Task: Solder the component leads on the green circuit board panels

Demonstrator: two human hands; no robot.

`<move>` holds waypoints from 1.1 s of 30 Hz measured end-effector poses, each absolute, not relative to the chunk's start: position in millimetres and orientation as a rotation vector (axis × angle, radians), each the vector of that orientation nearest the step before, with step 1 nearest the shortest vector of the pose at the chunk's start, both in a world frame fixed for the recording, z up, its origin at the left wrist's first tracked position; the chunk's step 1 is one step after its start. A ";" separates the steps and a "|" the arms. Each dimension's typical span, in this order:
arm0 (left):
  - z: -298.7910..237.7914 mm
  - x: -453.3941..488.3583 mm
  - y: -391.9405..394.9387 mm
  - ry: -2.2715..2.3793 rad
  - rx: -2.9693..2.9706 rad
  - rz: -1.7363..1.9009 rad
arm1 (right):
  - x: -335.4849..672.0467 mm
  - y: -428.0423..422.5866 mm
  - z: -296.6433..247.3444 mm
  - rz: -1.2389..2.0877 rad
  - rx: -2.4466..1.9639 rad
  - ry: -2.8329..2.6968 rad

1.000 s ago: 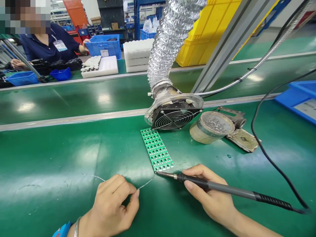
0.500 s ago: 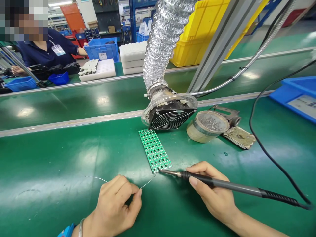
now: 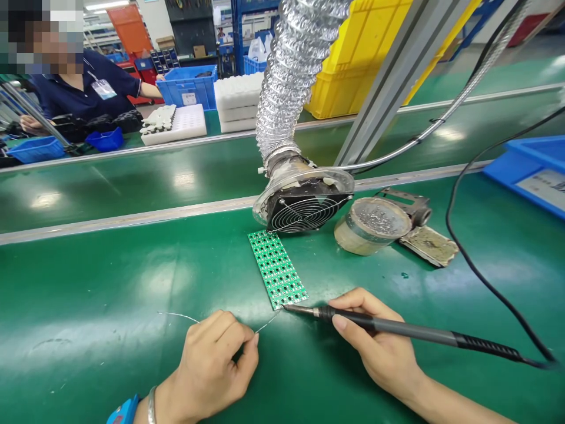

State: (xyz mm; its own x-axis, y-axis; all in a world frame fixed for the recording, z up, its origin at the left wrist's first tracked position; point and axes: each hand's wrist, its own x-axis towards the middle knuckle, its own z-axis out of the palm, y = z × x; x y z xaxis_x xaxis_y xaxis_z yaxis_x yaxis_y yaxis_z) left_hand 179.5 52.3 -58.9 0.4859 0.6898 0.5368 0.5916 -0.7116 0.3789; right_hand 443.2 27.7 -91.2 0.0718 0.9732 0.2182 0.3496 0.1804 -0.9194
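A green circuit board (image 3: pixel 277 268) with rows of dark round spots lies flat on the green bench, its near edge toward me. My left hand (image 3: pixel 218 359) pinches a thin solder wire (image 3: pixel 268 322) between thumb and forefinger; one end reaches the board's near corner, the other trails out to the left. In my right hand (image 3: pixel 382 347) is a soldering iron (image 3: pixel 410 331), held like a pen. Its tip meets the near edge of the board, close to the wire's end.
Over the board's far end hangs a fan (image 3: pixel 304 213) on a silver duct (image 3: pixel 286 76). To its right are a round tin (image 3: pixel 375 227) and a cleaning pad (image 3: pixel 430 246). The iron's black cord (image 3: pixel 489 288) loops at right by a blue bin (image 3: pixel 529 176). Across the line sits a co-worker (image 3: pixel 83 94).
My left hand has moved slightly right and up, bringing the wire closer to the iron tip. The iron has shifted slightly left. Behind, the co-worker's blue crate has moved a little right.
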 end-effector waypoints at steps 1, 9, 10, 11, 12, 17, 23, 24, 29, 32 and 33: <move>-59.1 179.9 52.9 1.120 2.587 1.031 | 442.8 27.6 -91.2 0.801 -1.345 -1.455; -56.9 182.6 51.5 1.100 2.554 1.053 | 441.4 26.0 -102.4 0.925 -1.209 -1.135; -56.1 183.7 50.7 1.091 2.548 1.052 | 442.2 26.3 -104.1 0.957 -1.187 -1.105; -55.2 185.2 50.3 1.082 2.548 1.042 | 443.1 26.5 -105.4 0.980 -1.167 -1.080; -54.1 187.1 50.2 1.072 2.552 1.027 | 444.0 26.7 -106.5 1.000 -1.153 -1.061; -50.4 197.6 53.4 1.054 2.601 0.986 | 446.5 26.0 -108.4 1.036 -1.166 -1.028; -56.7 197.2 55.2 1.095 2.592 1.028 | 444.2 26.9 -106.1 1.046 -1.173 -1.049; -57.4 196.5 55.2 1.096 2.593 1.031 | 443.9 27.1 -105.4 1.044 -1.171 -1.052; -59.2 196.1 56.1 1.092 2.610 1.046 | 444.0 26.9 -104.0 1.029 -1.194 -1.063; -61.5 196.7 57.5 1.098 2.622 1.040 | 444.6 26.9 -104.2 1.032 -1.212 -1.069; -62.4 196.9 58.0 1.099 2.624 1.037 | 444.7 27.0 -104.0 1.030 -1.216 -1.073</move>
State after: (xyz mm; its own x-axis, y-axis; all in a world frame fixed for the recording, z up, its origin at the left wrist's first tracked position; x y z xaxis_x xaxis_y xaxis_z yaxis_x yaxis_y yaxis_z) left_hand 196.9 58.0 -62.4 0.5036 0.6659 0.5504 0.5884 -0.7309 0.3458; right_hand 444.7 27.0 -104.0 0.1948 0.9784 0.0685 -0.0286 0.0755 -0.9967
